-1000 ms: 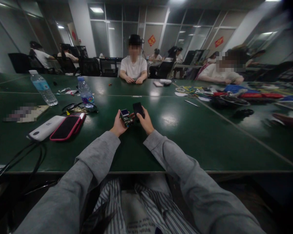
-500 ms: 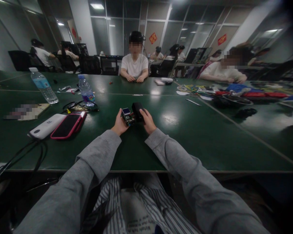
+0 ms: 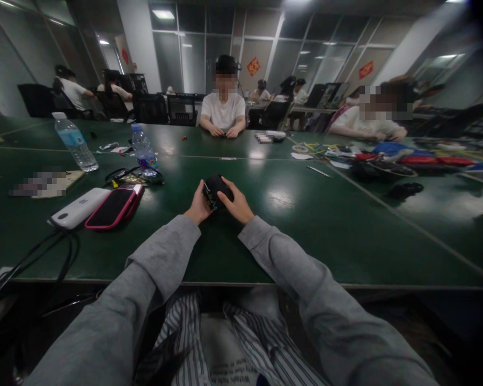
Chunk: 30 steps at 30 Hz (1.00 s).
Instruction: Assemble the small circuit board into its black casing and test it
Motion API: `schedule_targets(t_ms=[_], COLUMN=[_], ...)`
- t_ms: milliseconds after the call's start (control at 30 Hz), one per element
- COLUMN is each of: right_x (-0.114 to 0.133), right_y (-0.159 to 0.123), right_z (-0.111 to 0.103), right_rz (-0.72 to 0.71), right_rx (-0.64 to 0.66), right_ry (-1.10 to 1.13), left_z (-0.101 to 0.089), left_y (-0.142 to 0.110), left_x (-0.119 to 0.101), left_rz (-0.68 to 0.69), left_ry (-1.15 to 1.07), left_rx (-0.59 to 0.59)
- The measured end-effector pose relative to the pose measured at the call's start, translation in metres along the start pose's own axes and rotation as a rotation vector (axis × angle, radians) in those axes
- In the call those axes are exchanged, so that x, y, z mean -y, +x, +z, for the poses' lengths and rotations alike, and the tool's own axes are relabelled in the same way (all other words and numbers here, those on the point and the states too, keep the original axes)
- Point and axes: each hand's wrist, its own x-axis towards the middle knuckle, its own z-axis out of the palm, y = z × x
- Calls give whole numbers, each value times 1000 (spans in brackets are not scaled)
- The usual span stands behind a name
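Over the green table, my left hand [image 3: 198, 206] grips a small circuit board [image 3: 210, 200] by its left side. Only a strip of the board's parts shows. A black plastic casing [image 3: 216, 186] covers most of the board, including the small screen on it. My right hand [image 3: 238, 200] holds the casing from the right, thumb and fingers closed round it. Whether the casing is seated on the board or just held over it, I cannot tell.
On my left lie a red-rimmed phone [image 3: 109, 207], a white power bank [image 3: 78, 208], black cables [image 3: 66, 249] and two water bottles, one tilted [image 3: 77, 143] and one shorter [image 3: 144, 153]. A pen [image 3: 319, 171] and tangled wires [image 3: 317, 149] lie right. A person [image 3: 222, 110] sits opposite.
My right hand has brought the black casing leftward from beside the circuit board to over it. The board's screen, visible before, is now covered.
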Motion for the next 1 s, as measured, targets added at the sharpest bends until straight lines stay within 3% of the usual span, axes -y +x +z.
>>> schedule_targets(t_ms=[100, 467, 767, 867, 1000], right_x=[3, -7, -6, -9, -20], right_y=[-2, 0, -1, -1, 1], right_z=[1, 2, 0, 2, 5], right_rz=[-44, 41, 22, 31, 164], right_rx=[-2, -29, -10, -8, -57], right_ry=[-76, -73, -147, -114, 54], left_z=[1, 10, 15, 18, 17], left_y=[-1, -7, -9, -13, -16], left_x=[0, -3, -1, -2, -5], left_rz=[8, -10, -2, 2, -36], left_ry=[4, -7, -11, -15, 10], left_rx=[18, 33, 137, 156, 222])
